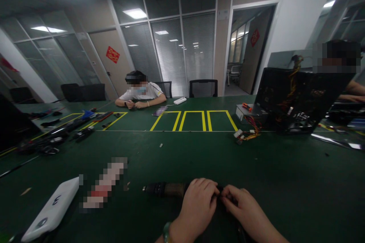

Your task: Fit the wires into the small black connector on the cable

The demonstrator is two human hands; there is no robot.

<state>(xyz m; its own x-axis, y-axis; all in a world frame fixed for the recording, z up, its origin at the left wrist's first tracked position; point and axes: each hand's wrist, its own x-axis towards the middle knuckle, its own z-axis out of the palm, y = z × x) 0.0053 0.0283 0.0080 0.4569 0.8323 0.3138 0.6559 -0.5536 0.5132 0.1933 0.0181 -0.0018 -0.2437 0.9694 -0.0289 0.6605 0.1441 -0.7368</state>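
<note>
Head view, only one. Person's left hand (196, 209), green bracelet at the wrist, and right hand (245, 212) sit bottom centre, close together, almost touching. Fingers (209, 188) of both curl narrow around the dark right end of a black-and-brown cylindrical part (165, 189), which lies roughly level and points toward the left of the frame. Exact contact is partly hidden by the fingers.

Dark green worktop (285, 167) fills the lower half. Just left of the part: a pixelated, blurred item (104, 182), too obscured to identify. Lower left corner: a white rounded plastic case (51, 209).

Mid-frame: yellow tape outlines (194, 120) on the worktop. Left side: a pile of black tools and cables (57, 133). Right side: a black computer case (296, 98) with coloured wires, a silver power supply box (245, 112), and a loose red-and-yellow wire bundle (251, 131) beside it.

Far side: a co-worker in a white shirt and mask (141, 91), hands together at the worktop edge, a white oblong device (179, 100) nearby. Right edge: a second person's forearm (352, 95).
</note>
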